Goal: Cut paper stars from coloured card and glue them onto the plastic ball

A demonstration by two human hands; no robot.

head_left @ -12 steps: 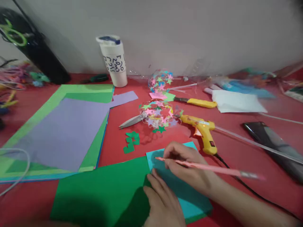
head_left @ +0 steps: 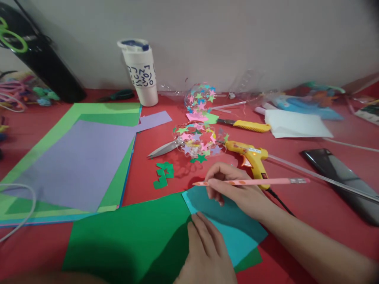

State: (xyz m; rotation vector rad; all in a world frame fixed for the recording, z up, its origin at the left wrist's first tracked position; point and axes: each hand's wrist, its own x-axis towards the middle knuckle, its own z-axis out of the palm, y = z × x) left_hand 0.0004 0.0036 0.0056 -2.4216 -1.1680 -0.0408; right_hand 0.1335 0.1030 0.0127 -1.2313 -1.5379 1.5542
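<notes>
My right hand (head_left: pixel 237 189) pinches a pink pencil (head_left: pixel 266 182), which lies nearly level with its tip pointing left, just above the top edge of a teal paper sheet (head_left: pixel 233 225). My left hand (head_left: pixel 205 252) rests flat, fingers together, on the teal sheet's left part where it overlaps a dark green sheet (head_left: pixel 130 236). Both sheets lie on the red table (head_left: pixel 319 205) close to me.
A yellow glue gun (head_left: pixel 251 157) with black cord lies behind my right hand. Scissors (head_left: pixel 166 149), clear balls with paper stars (head_left: pixel 197 142), green scraps (head_left: pixel 162 173), a yellow knife (head_left: pixel 245 125), a white tumbler (head_left: pixel 140 71), stacked purple and green sheets (head_left: pixel 77 157) and a phone (head_left: pixel 340 177) are around.
My right hand has lifted the pencil off the teal sheet and moved it up and back. The teal sheet has turned slightly under my left hand.
</notes>
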